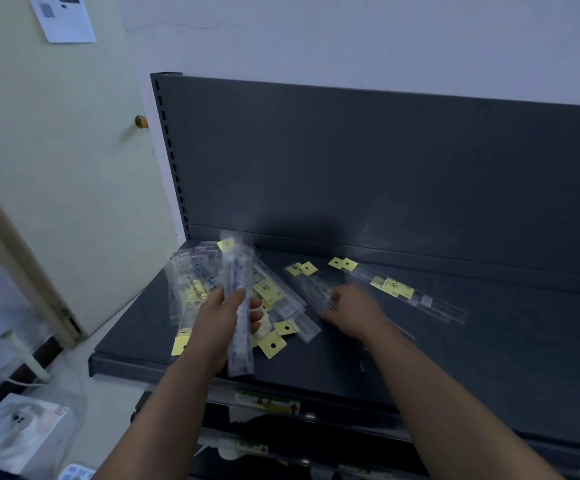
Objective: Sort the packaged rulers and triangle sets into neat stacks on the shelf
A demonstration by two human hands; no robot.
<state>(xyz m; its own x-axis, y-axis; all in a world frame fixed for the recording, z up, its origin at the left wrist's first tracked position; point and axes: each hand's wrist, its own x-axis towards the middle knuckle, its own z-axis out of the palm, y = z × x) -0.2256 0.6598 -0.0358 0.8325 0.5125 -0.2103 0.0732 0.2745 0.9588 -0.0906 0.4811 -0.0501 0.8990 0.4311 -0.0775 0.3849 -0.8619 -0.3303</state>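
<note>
My left hand grips a clear packaged ruler with a yellow tab at its far end, holding it upright above the dark shelf. Under and beside it lies a loose pile of packaged rulers and triangle sets with yellow hang tabs. My right hand reaches down onto a clear ruler pack lying mid-shelf; blur hides whether its fingers hold it. Two more ruler packs lie side by side to the right.
The shelf's dark back panel rises behind. A cream door stands to the left. A white box sits on the floor at lower left. Lower shelves with price labels are beneath the front edge.
</note>
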